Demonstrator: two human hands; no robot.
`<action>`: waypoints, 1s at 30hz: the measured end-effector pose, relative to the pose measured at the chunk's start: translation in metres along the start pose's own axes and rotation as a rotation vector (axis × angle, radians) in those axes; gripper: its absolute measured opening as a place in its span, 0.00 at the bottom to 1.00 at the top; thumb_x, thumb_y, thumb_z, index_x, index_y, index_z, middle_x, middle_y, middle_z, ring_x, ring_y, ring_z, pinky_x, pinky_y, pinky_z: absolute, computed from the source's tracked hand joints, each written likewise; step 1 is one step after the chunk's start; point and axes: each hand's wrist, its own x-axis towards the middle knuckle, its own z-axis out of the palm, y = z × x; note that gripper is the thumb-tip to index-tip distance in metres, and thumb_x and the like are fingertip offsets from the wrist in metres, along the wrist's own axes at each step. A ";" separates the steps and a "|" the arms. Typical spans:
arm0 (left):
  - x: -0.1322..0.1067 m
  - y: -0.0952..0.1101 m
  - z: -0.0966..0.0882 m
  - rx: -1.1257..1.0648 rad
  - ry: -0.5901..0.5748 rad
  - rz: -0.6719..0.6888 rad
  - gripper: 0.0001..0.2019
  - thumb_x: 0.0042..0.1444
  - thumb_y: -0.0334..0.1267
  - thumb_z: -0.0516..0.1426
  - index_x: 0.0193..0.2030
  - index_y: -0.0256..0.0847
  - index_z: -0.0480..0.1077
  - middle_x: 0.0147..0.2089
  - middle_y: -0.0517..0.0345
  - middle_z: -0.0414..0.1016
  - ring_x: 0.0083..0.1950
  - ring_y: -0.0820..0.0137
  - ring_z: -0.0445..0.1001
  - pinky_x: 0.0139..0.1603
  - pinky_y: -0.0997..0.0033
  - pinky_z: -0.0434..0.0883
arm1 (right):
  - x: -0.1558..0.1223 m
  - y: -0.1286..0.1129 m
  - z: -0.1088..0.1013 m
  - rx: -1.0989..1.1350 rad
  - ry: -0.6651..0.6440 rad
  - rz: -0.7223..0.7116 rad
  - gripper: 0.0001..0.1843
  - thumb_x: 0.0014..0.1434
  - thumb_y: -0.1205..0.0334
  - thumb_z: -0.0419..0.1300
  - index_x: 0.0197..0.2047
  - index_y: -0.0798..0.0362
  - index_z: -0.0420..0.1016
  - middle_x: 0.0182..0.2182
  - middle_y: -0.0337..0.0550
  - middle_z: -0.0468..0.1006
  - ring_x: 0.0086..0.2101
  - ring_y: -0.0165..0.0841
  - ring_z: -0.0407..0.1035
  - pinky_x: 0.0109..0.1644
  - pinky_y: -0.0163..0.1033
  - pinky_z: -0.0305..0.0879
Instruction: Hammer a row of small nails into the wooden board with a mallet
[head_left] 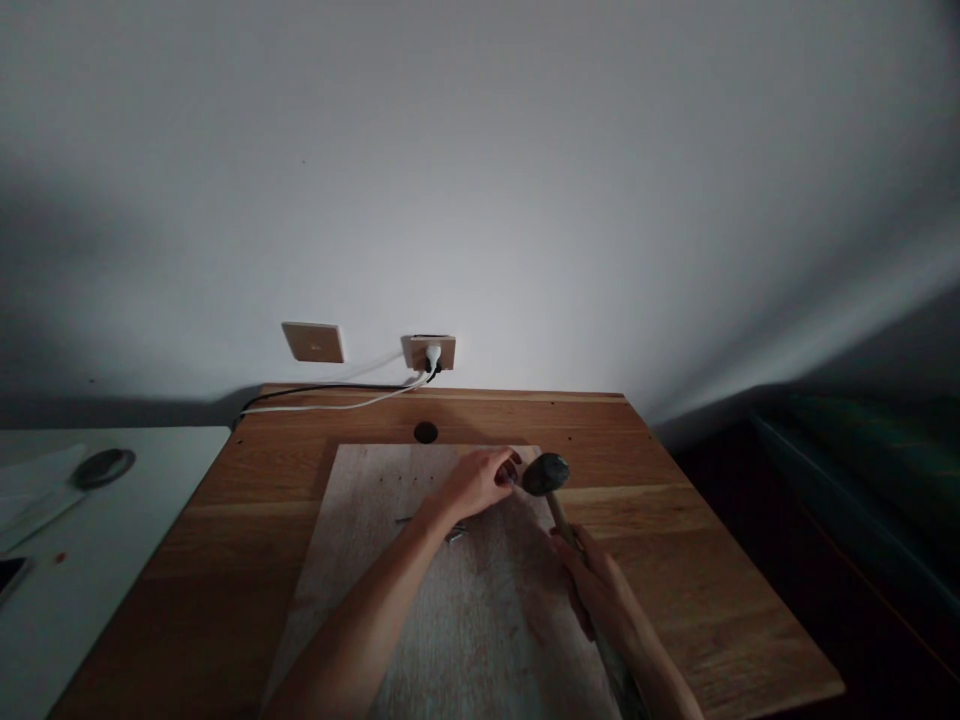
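My right hand is wrapped round the wooden handle of a hammer, its dark, blunt head raised beside my left fingertips. My left hand reaches to the far right part of a pale wooden board. Its thumb and fingers are pinched on what looks like a small nail, mostly hidden by the fingers. Several loose nails lie on the board, partly behind my left forearm. Farther back on the board runs a row of small dark nail heads or points.
The board lies on a brown wooden desk against a grey wall. White and black cables run from a wall socket to the left. At left stands a white table bearing a round dark object.
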 end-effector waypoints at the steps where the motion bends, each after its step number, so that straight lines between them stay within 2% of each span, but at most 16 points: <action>1: 0.000 -0.001 0.000 -0.009 0.004 -0.007 0.18 0.52 0.24 0.61 0.49 0.41 0.76 0.41 0.58 0.82 0.39 0.69 0.78 0.43 0.73 0.71 | 0.000 0.001 0.001 0.016 0.011 -0.011 0.27 0.65 0.34 0.50 0.48 0.51 0.67 0.12 0.22 0.61 0.10 0.26 0.54 0.12 0.28 0.49; 5: 0.001 -0.004 0.003 -0.062 -0.005 -0.063 0.19 0.55 0.25 0.61 0.53 0.41 0.76 0.42 0.58 0.82 0.39 0.69 0.79 0.45 0.72 0.72 | -0.004 -0.004 0.002 0.018 0.086 -0.053 0.29 0.66 0.33 0.49 0.50 0.50 0.67 0.14 0.24 0.64 0.12 0.28 0.60 0.16 0.31 0.56; 7: 0.001 -0.005 0.004 -0.080 -0.016 -0.068 0.20 0.56 0.26 0.61 0.55 0.42 0.76 0.40 0.59 0.83 0.38 0.69 0.79 0.44 0.72 0.72 | -0.007 -0.013 0.000 -0.036 0.074 -0.067 0.29 0.66 0.33 0.48 0.51 0.50 0.68 0.14 0.25 0.65 0.13 0.30 0.64 0.18 0.32 0.59; 10: 0.002 -0.005 0.004 -0.090 -0.008 -0.079 0.22 0.55 0.26 0.60 0.57 0.42 0.76 0.38 0.60 0.83 0.38 0.69 0.79 0.44 0.72 0.73 | -0.011 -0.027 -0.001 -0.147 0.063 -0.060 0.27 0.67 0.35 0.46 0.49 0.49 0.69 0.13 0.26 0.65 0.13 0.32 0.66 0.18 0.33 0.59; 13: 0.002 -0.004 0.003 -0.066 0.011 -0.068 0.22 0.55 0.26 0.60 0.56 0.42 0.76 0.39 0.59 0.83 0.39 0.68 0.79 0.46 0.71 0.73 | -0.012 -0.034 0.002 -0.226 0.121 -0.050 0.26 0.67 0.36 0.45 0.49 0.48 0.70 0.13 0.27 0.66 0.12 0.33 0.67 0.18 0.34 0.60; 20: 0.001 -0.004 0.003 -0.071 0.012 -0.100 0.25 0.53 0.24 0.60 0.59 0.42 0.74 0.42 0.57 0.84 0.41 0.68 0.80 0.46 0.71 0.74 | -0.005 -0.018 0.003 -0.287 0.111 -0.075 0.30 0.67 0.35 0.44 0.51 0.50 0.72 0.12 0.29 0.66 0.11 0.35 0.65 0.18 0.37 0.60; 24: 0.002 -0.006 0.003 -0.093 0.020 -0.101 0.25 0.53 0.24 0.60 0.58 0.42 0.75 0.41 0.57 0.84 0.41 0.68 0.80 0.47 0.70 0.74 | -0.002 -0.008 -0.002 -0.283 0.132 -0.074 0.33 0.66 0.32 0.44 0.53 0.50 0.72 0.14 0.32 0.70 0.11 0.35 0.65 0.18 0.38 0.62; 27: 0.002 -0.005 0.002 -0.103 0.010 -0.106 0.27 0.52 0.23 0.59 0.59 0.42 0.75 0.41 0.57 0.85 0.40 0.68 0.80 0.46 0.70 0.74 | 0.001 -0.002 -0.004 -0.288 0.097 -0.131 0.32 0.66 0.32 0.48 0.53 0.50 0.75 0.20 0.40 0.79 0.14 0.37 0.70 0.20 0.38 0.64; 30: 0.003 -0.004 0.002 -0.091 0.013 -0.107 0.27 0.52 0.23 0.59 0.59 0.43 0.76 0.40 0.57 0.85 0.39 0.68 0.80 0.46 0.70 0.74 | 0.004 0.003 -0.003 -0.308 0.141 -0.193 0.32 0.67 0.33 0.49 0.55 0.50 0.75 0.34 0.50 0.87 0.25 0.41 0.80 0.28 0.39 0.71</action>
